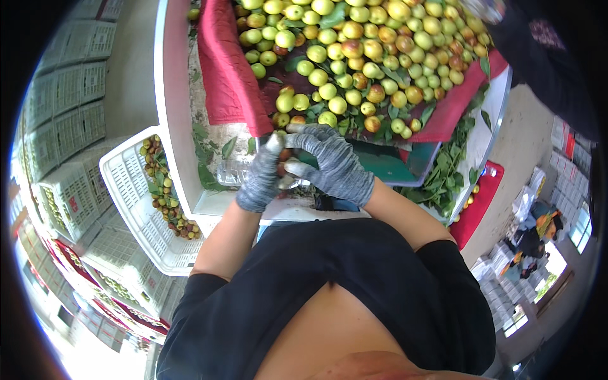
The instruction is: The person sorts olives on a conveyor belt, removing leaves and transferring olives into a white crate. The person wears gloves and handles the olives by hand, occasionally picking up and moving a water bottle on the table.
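My left hand (261,178) and my right hand (335,164), both in grey knit gloves, meet at the near edge of a heap of jujubes (361,47). Reddish-brown jujubes (285,154) show between their fingertips, partly covered by the gloves. The heap, yellow-green with brown-red patches, lies on a red padded cloth (228,71) with loose leaves among the fruit. Just left of my left hand, a clear plastic bottle (230,172) lies on its side. Beyond my right wrist is a green panel (380,161) at the cloth's front edge.
The table's white raised side (173,118) runs along the left. Outside it stands a white slatted crate (137,209) partly filled with jujubes. Leaves (444,178) pile up at right. A co-worker's dark sleeve (536,52) reaches in at top right. Stacked crates (71,85) line the left.
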`<action>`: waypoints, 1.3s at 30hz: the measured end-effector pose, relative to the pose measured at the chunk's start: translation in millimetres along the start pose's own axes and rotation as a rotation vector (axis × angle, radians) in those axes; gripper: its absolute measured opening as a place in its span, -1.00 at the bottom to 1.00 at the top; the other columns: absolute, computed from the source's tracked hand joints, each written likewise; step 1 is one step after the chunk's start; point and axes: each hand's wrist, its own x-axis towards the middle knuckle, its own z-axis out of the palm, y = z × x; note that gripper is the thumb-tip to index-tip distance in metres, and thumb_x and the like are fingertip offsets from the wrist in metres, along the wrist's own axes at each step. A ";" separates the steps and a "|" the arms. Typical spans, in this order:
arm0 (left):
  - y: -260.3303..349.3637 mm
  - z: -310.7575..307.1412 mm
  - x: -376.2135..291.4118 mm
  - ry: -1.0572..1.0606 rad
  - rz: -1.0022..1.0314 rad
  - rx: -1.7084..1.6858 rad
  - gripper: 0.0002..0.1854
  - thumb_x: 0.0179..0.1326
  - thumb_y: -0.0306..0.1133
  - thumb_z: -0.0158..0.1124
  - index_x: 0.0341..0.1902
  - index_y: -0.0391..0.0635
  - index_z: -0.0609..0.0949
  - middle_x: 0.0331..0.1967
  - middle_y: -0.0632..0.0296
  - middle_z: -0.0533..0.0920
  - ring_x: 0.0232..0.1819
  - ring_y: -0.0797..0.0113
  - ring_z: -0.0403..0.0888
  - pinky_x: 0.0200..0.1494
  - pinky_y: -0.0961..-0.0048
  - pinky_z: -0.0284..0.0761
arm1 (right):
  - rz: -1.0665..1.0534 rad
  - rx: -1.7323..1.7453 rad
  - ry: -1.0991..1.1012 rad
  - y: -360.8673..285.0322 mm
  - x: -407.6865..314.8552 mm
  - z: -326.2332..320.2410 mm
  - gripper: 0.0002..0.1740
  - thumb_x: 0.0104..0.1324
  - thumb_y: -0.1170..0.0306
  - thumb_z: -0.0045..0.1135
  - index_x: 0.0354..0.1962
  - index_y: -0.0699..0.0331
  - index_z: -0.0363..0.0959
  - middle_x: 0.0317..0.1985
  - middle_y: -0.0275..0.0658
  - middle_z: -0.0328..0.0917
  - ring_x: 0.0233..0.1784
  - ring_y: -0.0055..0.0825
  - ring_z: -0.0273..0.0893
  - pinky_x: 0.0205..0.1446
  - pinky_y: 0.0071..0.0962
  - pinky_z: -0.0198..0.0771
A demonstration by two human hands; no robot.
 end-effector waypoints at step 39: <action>154.8 45.0 185.4 0.683 0.960 1.591 -0.69 0.26 -0.14 0.23 -0.02 -0.01 0.67 -0.24 0.06 0.73 -0.15 0.03 0.68 -0.03 0.23 0.55 | 0.338 -0.711 0.388 164.9 27.5 -116.3 -0.63 0.29 0.33 0.07 0.05 0.21 0.46 -0.05 -0.12 0.57 0.02 -0.12 0.54 0.08 -0.17 0.46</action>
